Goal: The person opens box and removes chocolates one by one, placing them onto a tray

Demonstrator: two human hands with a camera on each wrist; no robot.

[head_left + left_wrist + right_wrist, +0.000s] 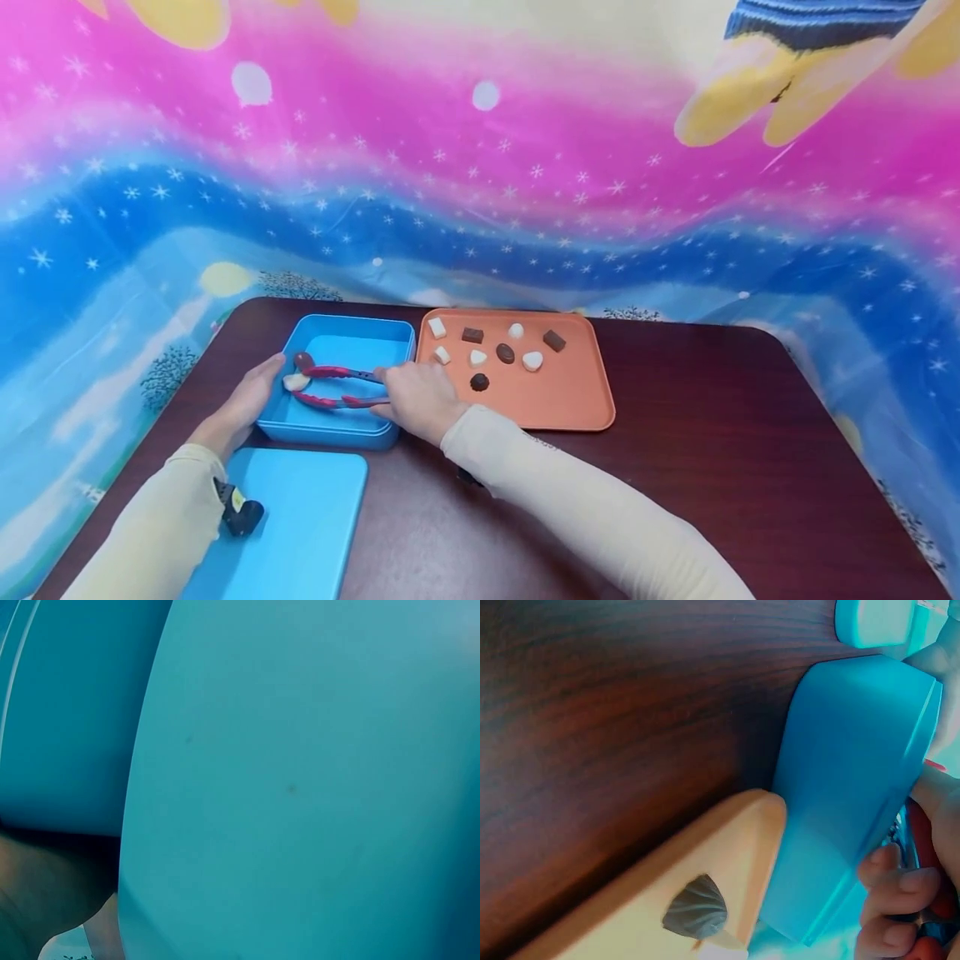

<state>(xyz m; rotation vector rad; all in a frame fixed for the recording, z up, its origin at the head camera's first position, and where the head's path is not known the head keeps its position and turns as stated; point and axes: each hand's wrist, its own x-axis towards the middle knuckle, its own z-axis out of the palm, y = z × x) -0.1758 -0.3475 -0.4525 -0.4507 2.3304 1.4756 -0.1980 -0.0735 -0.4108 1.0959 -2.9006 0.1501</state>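
Observation:
My right hand [423, 398] grips red-tipped tongs [337, 372] by the handles over the blue box [348, 320]. The two tong arms stand apart. Their tips are at the box's left end, right by a round brown chocolate [303, 361] and a pale, cream-coloured piece [296, 382]. My left hand [251, 398] rests along the box's left wall, its fingers fairly straight. In the right wrist view, curled fingers [896, 889] wrap the tong handles beside the box wall [847, 772].
An orange tray [555, 408] adjoins the box's right side, bearing several white and brown chocolates, among them a dark fluted one [479, 382]. A flat blue lid [300, 517] lies in front of the box, under my left forearm. A patterned curtain [480, 183] hangs behind the dark wooden table [697, 408].

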